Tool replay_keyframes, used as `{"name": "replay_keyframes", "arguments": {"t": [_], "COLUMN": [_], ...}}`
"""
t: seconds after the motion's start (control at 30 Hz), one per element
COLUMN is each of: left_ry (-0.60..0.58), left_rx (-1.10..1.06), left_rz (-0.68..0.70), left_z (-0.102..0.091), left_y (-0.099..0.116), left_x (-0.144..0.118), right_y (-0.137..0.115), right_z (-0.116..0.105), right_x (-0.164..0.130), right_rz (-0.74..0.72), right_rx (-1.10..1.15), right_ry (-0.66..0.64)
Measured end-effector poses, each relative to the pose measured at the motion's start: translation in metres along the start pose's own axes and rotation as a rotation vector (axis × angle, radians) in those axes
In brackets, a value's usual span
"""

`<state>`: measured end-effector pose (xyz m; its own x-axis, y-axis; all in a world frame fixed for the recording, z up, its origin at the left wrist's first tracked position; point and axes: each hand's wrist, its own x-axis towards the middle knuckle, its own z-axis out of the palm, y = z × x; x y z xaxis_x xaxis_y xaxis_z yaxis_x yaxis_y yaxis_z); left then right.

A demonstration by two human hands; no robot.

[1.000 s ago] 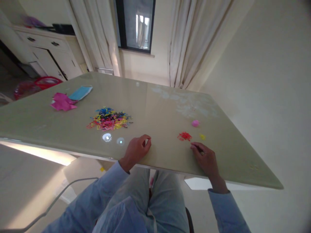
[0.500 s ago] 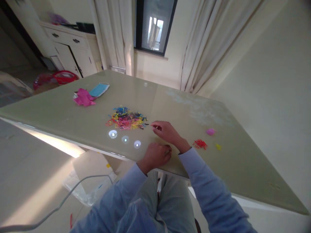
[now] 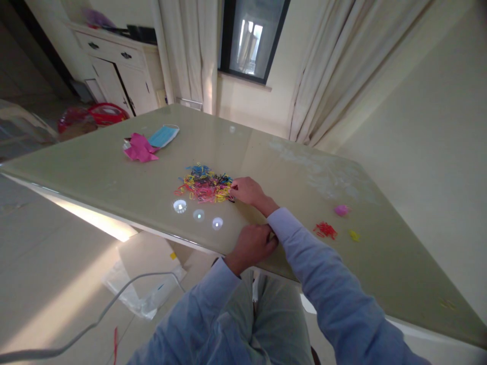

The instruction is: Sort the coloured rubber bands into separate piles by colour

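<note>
The person's right hand (image 3: 249, 190) is hovering low at the right edge of a heap of multicoloured loops (image 3: 205, 185), apparently small rubber bands, its thumb and fingers drawing close in a narrow pinch. Its fingertips are appearing to touch the outermost loops, but whether they are gripping one, the view is not telling. The left hand (image 3: 254, 245) is resting at the near edge of the glossy table (image 3: 380, 284), fingers curling inward beside the right sleeve (image 3: 323, 268); its palm is facing out of sight, so whether it is holding anything is impossible to tell.

Working neatly here is probably calling for fingertips kept low and a light pinch on a loose loop at the fringe, since the middle is looking tangled and a hard tug could be dragging neighbours along. Keeping the left hand clear of the crossing forearm is likely helping too.

The heap is lying just left of the right fingertips, and beyond the left hand, ahead and to its left. Well off to the right of both hands, a red cluster (image 3: 325, 230) of similar loops is sitting near a yellow cluster (image 3: 354, 235) and a pink bunch (image 3: 342, 210).
</note>
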<state>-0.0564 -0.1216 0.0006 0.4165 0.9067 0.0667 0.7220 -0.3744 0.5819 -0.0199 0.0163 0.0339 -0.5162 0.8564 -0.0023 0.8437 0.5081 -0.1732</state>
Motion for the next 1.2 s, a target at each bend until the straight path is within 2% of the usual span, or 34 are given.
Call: {"name": "replay_keyframes", "arguments": {"t": [0.2, 0.43, 0.7, 1.0, 1.2], "left_ry": [0.003, 0.025, 0.057, 0.08, 0.09], "left_rx": [-0.027, -0.083, -0.11, -0.109, -0.146], "left_rz": [-0.011, 0.021, 0.023, 0.001, 0.011], "left_z": [0.002, 0.0, 0.001, 0.003, 0.003], "left_y": [-0.001, -0.001, -0.001, -0.002, -0.002], "left_x": [0.0, -0.002, -0.001, -0.001, -0.001], "right_y": [0.002, 0.007, 0.01, 0.014, 0.017], "right_z": [0.0, 0.0, 0.004, 0.011, 0.011], "right_x": [-0.003, -0.016, -0.017, -0.019, -0.015], "right_rz": [0.006, 0.043, 0.018, 0.075, 0.046], "right_rx": [0.014, 0.125, 0.223, 0.357, 0.435], "right_ry": [0.034, 0.144, 0.138, 0.108, 0.206]}}
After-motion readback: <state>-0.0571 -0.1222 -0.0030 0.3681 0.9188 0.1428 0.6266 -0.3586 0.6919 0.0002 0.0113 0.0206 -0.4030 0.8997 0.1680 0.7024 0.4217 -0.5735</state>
